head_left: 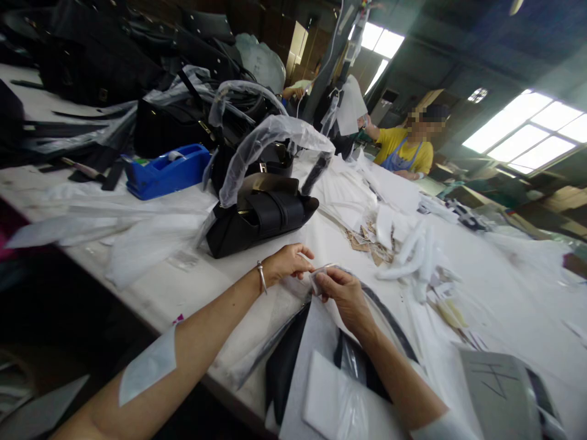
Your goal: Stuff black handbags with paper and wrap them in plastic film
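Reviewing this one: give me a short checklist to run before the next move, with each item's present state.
1. Right hand grips the wrap: ok, pinched between thumb and fingers.
2. Left hand also grips it: cannot tell; its fingertips are close by.
3. Standing black bag apart from both hands: ok, it is beyond them.
4. Tape dispenser in hand: not ok, it sits on the table.
5. Co-worker away from these hands: ok, across the table.
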Available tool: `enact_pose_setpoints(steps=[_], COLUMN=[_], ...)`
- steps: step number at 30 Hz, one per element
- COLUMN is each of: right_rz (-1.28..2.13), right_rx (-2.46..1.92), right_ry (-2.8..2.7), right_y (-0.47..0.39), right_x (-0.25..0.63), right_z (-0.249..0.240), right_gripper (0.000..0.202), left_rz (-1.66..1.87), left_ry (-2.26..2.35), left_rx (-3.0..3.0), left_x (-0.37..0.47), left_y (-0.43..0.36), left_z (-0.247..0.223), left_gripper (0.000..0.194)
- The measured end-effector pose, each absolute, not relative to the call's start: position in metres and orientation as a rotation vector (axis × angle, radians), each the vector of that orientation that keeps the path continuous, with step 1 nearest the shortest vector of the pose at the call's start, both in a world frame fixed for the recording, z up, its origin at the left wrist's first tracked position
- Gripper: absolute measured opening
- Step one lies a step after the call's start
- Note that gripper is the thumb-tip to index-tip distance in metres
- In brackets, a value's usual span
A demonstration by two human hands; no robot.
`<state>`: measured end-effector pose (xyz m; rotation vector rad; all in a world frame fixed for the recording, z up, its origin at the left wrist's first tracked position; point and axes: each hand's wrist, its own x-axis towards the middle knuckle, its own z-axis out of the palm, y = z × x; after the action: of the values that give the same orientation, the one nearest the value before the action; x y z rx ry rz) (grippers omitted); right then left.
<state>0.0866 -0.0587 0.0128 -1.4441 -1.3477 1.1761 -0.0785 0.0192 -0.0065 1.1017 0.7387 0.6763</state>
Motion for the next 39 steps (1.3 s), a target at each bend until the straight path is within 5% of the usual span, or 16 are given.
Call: enact_pose_setpoints(steps=[10, 16, 26, 39], right_rz=[1.116, 1.176, 1.304, 1.330], right_rx=[-1.579, -1.624, -1.491, -1.562], right_ry=[-1.838, -1.662, -1.541, -1.416], right_y=[-0.051, -0.051, -0.055, -0.051], right_x=[0.095, 0.099, 0.101, 0.092], right_z=[0.017, 0.011, 0.010, 0.013], right_gripper=[0.027, 0.043, 0.033, 0.038], left_rz=[0.760, 0.768, 0.783, 0.705], left_ry=[0.689, 0.543, 0.564, 0.524], left_rx=[1.046, 0.994, 0.786, 1.242], left_x=[-0.078, -0.076, -0.082, -0.076], left_y=[0.018, 0.014, 0.018, 0.011], left_z=[-0.006, 0.000, -0.002, 0.007], left_gripper=[0.031, 0.037, 0.034, 0.020])
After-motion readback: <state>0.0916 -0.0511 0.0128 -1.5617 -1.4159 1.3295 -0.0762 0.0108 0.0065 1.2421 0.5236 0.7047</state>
